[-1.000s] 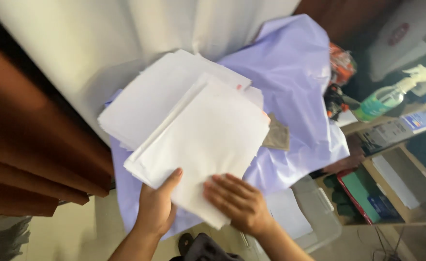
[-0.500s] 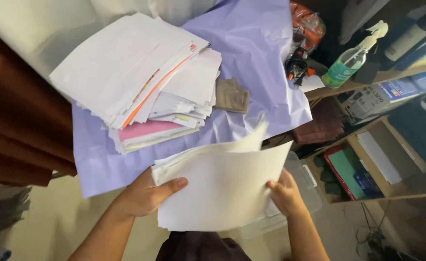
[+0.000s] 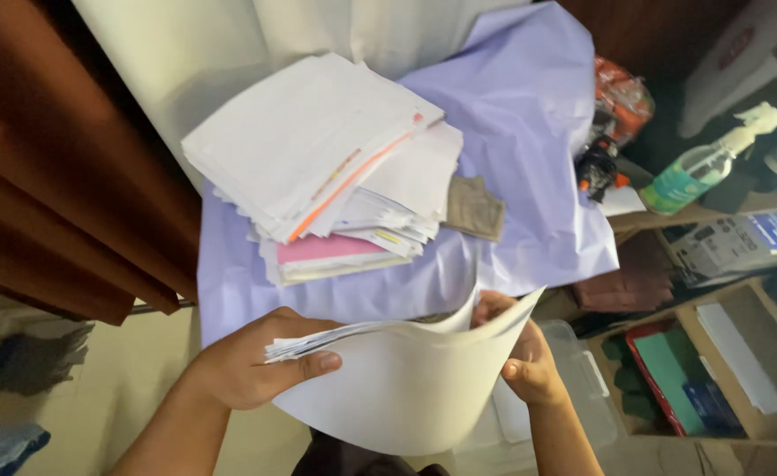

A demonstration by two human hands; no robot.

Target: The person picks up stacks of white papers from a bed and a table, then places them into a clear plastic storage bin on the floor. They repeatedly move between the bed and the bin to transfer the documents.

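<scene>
Both hands hold a curled sheaf of white papers just below the lavender-covered table.

The left hand (image 3: 252, 370) is clamped on the sheaf of white papers (image 3: 397, 388) at its left edge, thumb on top; the right hand (image 3: 522, 357) pinches the right edge. The sheets bow between them, so a firm, even grip from both sides should keep the loose edges from fanning. Above, the taller paper stack (image 3: 327, 159) rests on the lavender cloth (image 3: 530, 132), beside a small brown pouch (image 3: 475, 208).
</scene>
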